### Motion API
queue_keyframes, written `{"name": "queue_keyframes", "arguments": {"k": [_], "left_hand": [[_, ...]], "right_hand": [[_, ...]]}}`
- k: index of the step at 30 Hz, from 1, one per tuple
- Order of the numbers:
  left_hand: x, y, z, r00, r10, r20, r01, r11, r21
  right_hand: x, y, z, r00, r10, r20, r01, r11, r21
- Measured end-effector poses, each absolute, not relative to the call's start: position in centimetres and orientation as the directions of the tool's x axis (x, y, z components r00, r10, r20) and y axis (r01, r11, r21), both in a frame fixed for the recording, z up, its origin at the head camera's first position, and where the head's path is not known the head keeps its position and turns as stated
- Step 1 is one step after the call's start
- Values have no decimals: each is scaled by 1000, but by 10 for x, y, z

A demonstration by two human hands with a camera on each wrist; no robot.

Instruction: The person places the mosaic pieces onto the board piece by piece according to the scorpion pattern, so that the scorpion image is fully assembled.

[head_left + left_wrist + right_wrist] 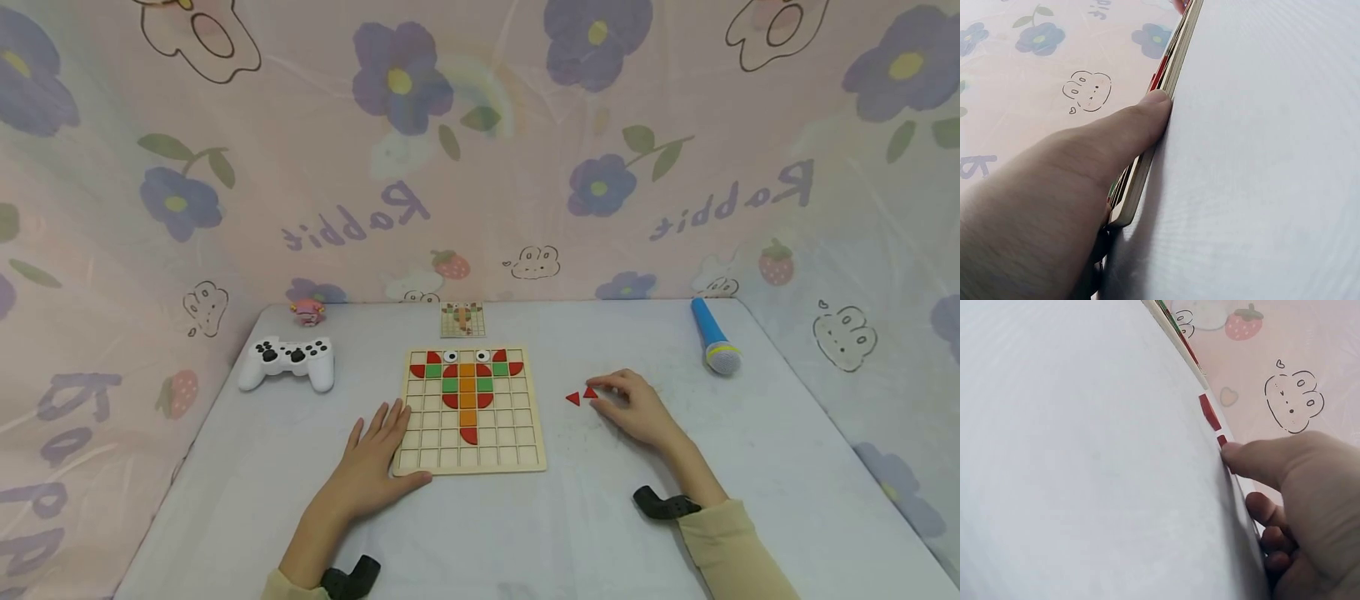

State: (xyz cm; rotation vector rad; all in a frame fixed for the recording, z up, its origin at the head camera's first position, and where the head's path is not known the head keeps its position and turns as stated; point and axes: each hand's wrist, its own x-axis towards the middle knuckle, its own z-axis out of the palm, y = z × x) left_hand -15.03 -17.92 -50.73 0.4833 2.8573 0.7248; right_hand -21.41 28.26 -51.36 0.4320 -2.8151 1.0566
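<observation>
A square wooden grid board (506, 454) lies on the table, with red, green and orange pieces and two eye pieces set in its cells. My left hand (371, 471) rests at the board's lower left corner, fingers spread over the left edge and thumb along the near edge. In the left wrist view the thumb (1141, 119) touches the board's side. To the right of the board, my right hand (637, 408) pinches a red triangle (590, 393) between thumb and forefinger, down at the table. Another red triangle (573, 399) lies just left of it.
Behind the board is a small picture card (462, 332) with a similar pattern. A white game controller (287, 363) and a pink figurine (307, 312) are at the left. A blue toy microphone (712, 333) lies at the back right. Patterned cloth surrounds the white table.
</observation>
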Motion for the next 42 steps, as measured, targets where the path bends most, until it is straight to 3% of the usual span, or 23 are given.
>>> {"name": "queue_keyframes", "arguments": {"k": [26, 33, 42], "left_hand": [[-149, -179, -508, -940, 333, -74, 258, 836, 484], [-151, -179, -510, -938, 341, -66, 272, 839, 470], [-151, -180, -510, -937, 345, -62, 280, 842, 460]], "right_hand": [[-213, 279, -520, -955, -190, 229, -294, 731, -616], [-211, 278, -514, -966, -148, 211, -251, 727, -639], [-212, 253, -488, -964, -184, 192, -265, 723, -638]]}}
